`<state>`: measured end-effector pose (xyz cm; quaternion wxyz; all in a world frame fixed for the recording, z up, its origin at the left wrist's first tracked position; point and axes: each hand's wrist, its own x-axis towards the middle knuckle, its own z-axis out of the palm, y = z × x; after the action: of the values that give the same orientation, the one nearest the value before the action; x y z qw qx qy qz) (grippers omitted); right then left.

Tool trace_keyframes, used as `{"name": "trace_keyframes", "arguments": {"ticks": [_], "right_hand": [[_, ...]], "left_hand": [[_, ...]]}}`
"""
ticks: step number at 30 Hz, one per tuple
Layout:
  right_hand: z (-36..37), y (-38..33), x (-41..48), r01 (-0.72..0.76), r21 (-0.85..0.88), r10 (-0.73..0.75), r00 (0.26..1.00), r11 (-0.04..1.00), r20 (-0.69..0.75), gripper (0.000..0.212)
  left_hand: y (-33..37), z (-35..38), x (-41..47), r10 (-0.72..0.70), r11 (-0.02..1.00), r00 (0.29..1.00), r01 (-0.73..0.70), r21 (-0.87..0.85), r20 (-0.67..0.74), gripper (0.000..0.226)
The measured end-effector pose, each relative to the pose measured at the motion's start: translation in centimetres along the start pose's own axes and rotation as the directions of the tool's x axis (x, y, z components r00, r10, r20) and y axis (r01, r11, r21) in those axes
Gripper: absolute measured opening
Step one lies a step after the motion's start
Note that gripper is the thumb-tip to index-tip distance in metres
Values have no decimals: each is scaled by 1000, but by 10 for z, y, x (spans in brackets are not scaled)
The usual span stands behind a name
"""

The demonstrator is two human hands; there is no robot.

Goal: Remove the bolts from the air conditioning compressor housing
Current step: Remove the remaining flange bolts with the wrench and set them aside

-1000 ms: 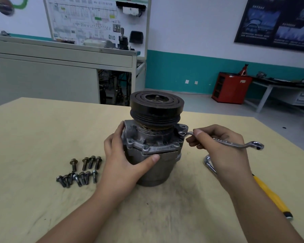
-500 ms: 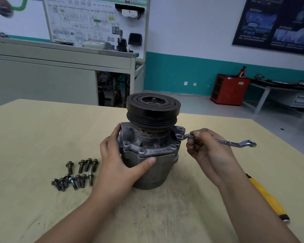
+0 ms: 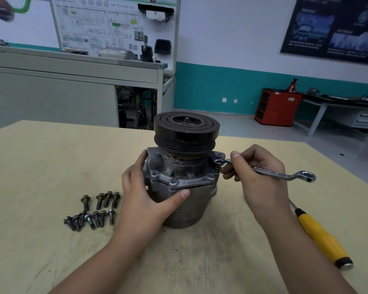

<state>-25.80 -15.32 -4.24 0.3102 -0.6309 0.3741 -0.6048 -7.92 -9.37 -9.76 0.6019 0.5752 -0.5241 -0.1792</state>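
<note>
The grey compressor (image 3: 182, 177) stands upright on the pale wooden table (image 3: 40, 166), its black pulley (image 3: 186, 130) on top. My left hand (image 3: 147, 200) grips the housing from the left, thumb across the front below the flange. My right hand (image 3: 257, 181) holds a silver ring wrench (image 3: 272, 172) by its shaft; the wrench's near ring sits over a bolt (image 3: 217, 161) on the right flange ear. Several removed bolts (image 3: 94, 211) lie in two rows to the left of the compressor.
A screwdriver with a yellow handle (image 3: 321, 236) lies on the table at the right, partly behind my right forearm. Beyond the table stand a grey workbench (image 3: 72, 81), a red cabinet (image 3: 276, 107) and a white desk (image 3: 348, 115).
The wrench's free end has swung slightly toward me around the flange bolt, with my right hand following. My left hand keeps its grip on the housing.
</note>
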Motion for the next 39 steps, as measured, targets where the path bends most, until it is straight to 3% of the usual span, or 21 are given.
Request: {"name": "trace_keyframes", "arguments": {"ticks": [8,13,18,22,28,31,33,36,39], "right_hand": [[4,0,-4,39,-79,-40,999,996,-4,27],[0,-1,0,12,-11,-11,998,1000,56,24],[-14,4,11,-206,142,180,968,968,175,22],[-18,9,15,-403,344,323,908,848,266,19],[-20,10,15,-551,500,425,834,668,351,16],[-24,8,17,-480,542,364,877,690,312,14],[-23,6,15,-360,497,283,932,789,227,11],[-14,4,6,-71,227,70,997,971,13,3],[-3,8,-4,163,-66,-166,985,984,-42,14]], "left_hand": [[2,0,-1,4,1000,1000,-4,-17,-1,99],[3,0,-1,3,1000,1000,-3,-11,2,97],[4,0,-1,-7,1000,1000,7,-15,6,101],[5,0,-1,4,1000,1000,-3,-18,14,97],[4,0,0,17,1000,1000,-17,-25,10,91],[3,0,0,15,1000,1000,-15,-21,10,91],[1,-1,0,22,1000,1000,-22,-21,4,92],[0,0,0,20,1000,1000,-20,-8,0,94],[1,0,0,10,1000,1000,-10,4,1,94]]}}
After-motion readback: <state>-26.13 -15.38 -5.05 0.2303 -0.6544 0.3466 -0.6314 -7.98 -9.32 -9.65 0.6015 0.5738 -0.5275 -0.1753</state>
